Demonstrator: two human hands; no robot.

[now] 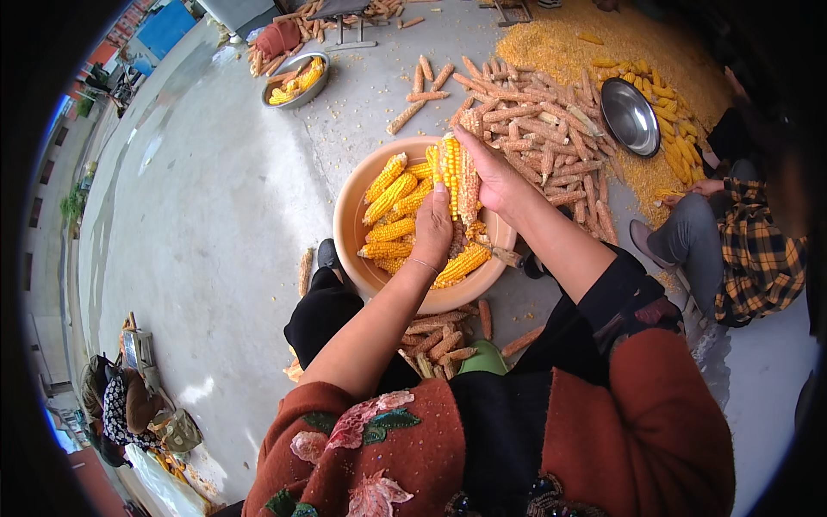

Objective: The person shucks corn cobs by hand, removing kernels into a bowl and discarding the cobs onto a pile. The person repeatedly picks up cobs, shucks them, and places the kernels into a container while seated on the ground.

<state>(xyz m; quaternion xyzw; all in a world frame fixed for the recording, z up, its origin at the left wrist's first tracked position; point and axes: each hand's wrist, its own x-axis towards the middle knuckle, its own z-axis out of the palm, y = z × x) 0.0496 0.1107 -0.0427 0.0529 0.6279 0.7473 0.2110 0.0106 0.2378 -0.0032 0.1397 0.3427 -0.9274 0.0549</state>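
My left hand (433,226) grips a partly shelled ear of corn (453,184) over the basin, its thumb pressed along the rows of yellow kernels. My right hand (486,174) holds a bare corn cob (470,187) upright against that ear. Below both hands is a wide orange plastic basin (349,258) holding several yellow ears of corn (391,197). A tool with a wooden handle (507,256) lies across the ears at the basin's right side. My fingers' undersides are hidden.
Bare cobs (536,136) lie heaped beyond the basin, beside loose kernels (549,45). A steel bowl (630,116) rests by whole ears. Another person (753,252) sits at right. A metal basin (296,81) holds corn. More cobs (439,342) lie between my legs.
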